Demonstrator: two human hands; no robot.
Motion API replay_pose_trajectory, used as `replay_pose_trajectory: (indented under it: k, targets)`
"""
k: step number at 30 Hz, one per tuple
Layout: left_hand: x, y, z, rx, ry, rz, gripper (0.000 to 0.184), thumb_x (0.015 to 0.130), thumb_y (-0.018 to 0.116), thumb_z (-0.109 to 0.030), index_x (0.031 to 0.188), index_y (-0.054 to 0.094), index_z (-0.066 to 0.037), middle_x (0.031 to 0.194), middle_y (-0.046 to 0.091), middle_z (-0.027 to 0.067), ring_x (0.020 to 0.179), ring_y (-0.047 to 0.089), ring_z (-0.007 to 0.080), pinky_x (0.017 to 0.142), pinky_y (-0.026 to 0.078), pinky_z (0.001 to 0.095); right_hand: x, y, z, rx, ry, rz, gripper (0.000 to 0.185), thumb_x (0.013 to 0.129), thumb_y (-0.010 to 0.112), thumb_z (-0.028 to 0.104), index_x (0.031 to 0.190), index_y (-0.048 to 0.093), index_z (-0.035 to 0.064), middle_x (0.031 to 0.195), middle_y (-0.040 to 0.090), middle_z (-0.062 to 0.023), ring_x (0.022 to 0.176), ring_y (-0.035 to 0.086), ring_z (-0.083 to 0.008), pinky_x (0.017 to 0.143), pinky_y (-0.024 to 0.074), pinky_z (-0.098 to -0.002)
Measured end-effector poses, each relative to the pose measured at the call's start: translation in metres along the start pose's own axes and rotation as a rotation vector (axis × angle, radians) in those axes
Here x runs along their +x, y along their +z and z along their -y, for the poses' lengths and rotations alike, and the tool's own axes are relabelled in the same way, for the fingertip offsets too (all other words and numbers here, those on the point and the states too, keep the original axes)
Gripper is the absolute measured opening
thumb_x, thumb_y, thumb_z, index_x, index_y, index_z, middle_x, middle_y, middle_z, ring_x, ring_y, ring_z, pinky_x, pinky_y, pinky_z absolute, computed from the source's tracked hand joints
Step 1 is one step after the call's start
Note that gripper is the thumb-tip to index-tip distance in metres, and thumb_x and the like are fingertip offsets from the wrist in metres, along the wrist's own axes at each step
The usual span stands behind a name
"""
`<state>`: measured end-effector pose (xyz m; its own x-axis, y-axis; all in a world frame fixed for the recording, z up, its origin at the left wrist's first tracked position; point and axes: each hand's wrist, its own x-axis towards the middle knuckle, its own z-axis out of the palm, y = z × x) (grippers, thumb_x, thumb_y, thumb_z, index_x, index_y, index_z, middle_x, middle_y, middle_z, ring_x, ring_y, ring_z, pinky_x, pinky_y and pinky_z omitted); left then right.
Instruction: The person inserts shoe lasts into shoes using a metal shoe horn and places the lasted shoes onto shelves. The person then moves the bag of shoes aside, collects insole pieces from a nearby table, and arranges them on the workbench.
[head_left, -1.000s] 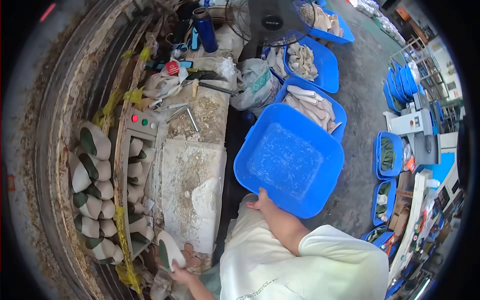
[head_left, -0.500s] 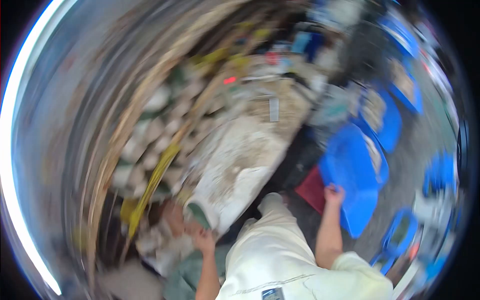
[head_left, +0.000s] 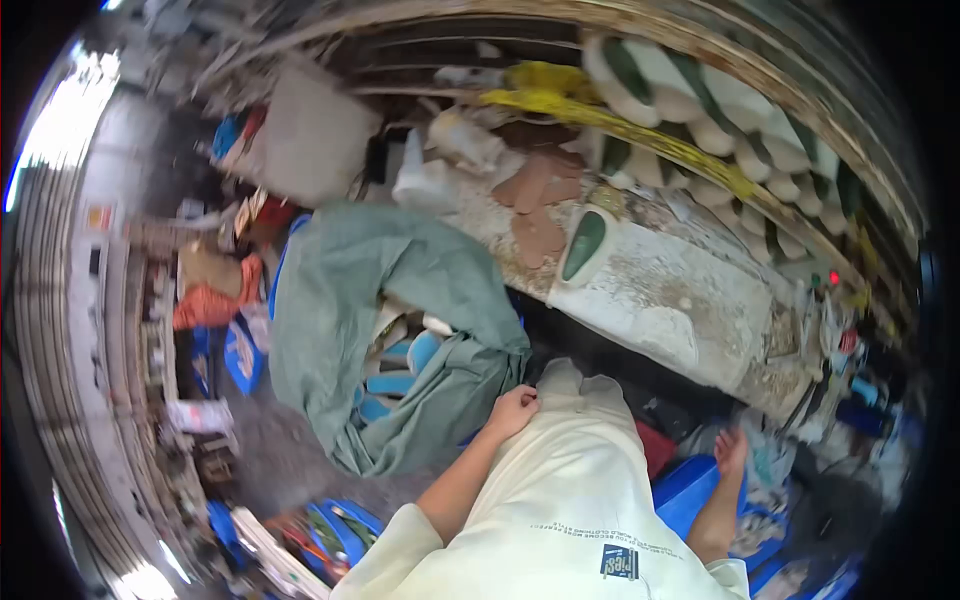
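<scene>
My left hand point(head_left: 515, 410) is closed at the near edge of a large green cloth point(head_left: 330, 300), beside my trouser leg; what its curled fingers hold, if anything, is hidden. Inside the cloth's opening lie blue and pale flat pieces point(head_left: 390, 383). To the right, my right hand point(head_left: 732, 450) has its fingers apart over the rim of a blue tub point(head_left: 685, 487). A white shoe-shaped piece with a green oval point(head_left: 586, 247) rests on the stained white bench point(head_left: 650, 300), away from both hands.
Rows of white and green shoe-shaped pieces point(head_left: 715, 135) fill the rack at upper right. Brown flat pieces point(head_left: 538, 195) lie on the bench. A blue bottle point(head_left: 864, 418) is at the far right. Blue bins point(head_left: 345, 530) stand at lower left.
The view has swung left, bringing the green cloth into sight. My left hand has let go of the white and green piece, which now lies on the bench. My right hand's fingers have spread.
</scene>
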<state>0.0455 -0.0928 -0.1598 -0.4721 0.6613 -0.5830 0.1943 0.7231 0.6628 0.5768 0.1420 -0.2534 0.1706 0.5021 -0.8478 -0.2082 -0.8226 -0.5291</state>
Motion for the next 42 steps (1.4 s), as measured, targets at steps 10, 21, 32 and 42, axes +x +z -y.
replay_pose_trajectory:
  k: [10,21,32,42]
  targets:
    - [-0.200,-0.145,0.142,-0.776,-0.061,-1.147,0.011,0.093,0.061,-0.014,0.092,0.060,-0.003,0.080,0.060,0.0020,0.063,0.055,0.0075,0.053,0.047,0.0231,-0.165,0.430,-0.048,-1.177,-0.411,0.769,0.043,0.089,0.058,0.041,0.115,0.059,0.0073,0.101,0.065,-0.0056,0.083,0.061,-0.0148,0.069,0.0468,-0.0314]
    - [-0.193,-0.230,0.377,-0.790,-0.535,-1.262,0.107,0.069,0.079,-0.043,0.144,0.020,0.007,0.142,0.038,0.0281,0.131,0.040,0.0356,0.107,0.034,0.0404,-0.298,0.675,-0.186,-1.200,-1.034,0.846,0.080,0.079,0.070,0.047,0.130,0.046,-0.0101,0.125,0.055,-0.0222,0.114,0.054,-0.0275,0.096,0.0418,-0.0344]
    - [-0.194,-0.173,0.292,-0.884,-0.497,-1.210,0.037,0.081,0.063,-0.026,0.107,0.064,0.000,0.096,0.065,0.0254,0.098,0.061,0.0424,0.085,0.047,0.0428,-0.204,0.726,-0.282,-1.623,-1.503,0.661,0.048,0.084,0.061,0.030,0.118,0.051,-0.0020,0.114,0.057,-0.0290,0.104,0.055,-0.0472,0.087,0.0446,-0.0512]
    - [-0.250,-0.199,0.362,-1.313,-0.208,-1.532,0.031,0.096,0.047,-0.017,0.113,0.060,0.005,0.108,0.065,0.0138,0.098,0.059,0.0198,0.084,0.046,0.0341,-0.267,0.714,-0.278,-1.320,-0.776,0.947,0.044,0.092,0.049,0.036,0.111,0.062,-0.0014,0.105,0.065,-0.0169,0.098,0.062,-0.0283,0.085,0.0476,-0.0419]
